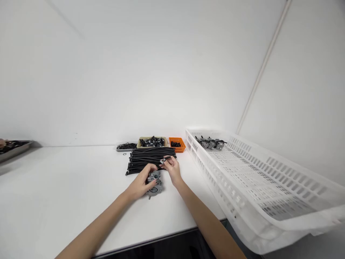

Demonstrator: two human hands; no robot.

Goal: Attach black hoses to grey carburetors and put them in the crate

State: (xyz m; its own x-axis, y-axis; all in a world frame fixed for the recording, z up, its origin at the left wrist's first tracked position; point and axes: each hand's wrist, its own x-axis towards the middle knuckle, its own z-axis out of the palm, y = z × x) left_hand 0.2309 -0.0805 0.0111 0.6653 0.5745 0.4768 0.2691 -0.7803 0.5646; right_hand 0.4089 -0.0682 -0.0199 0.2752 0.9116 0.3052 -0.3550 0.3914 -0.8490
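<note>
My left hand [144, 182] is closed around a grey cast-metal carburetor body [154, 187], gripping it from the left just above the white table. A round opening in the casting faces up. To its upper right, my right hand [171, 168] pinches a small black-and-silver fitting [163, 160] between thumb and fingers, apart from the carburetor. The fingers hide part of the fitting, so its exact kind does not show. Right behind both hands lies a row of black rubber hoses [145, 158].
A cream basket [139, 144] of black-and-silver fittings, an orange basket [182, 148] of small black parts and a tray of black O-rings [126, 146] stand behind the hoses. At right, a large white crate [215, 183] holds several assembled carburetors [211, 144]. A metal tray [20, 150] sits far left.
</note>
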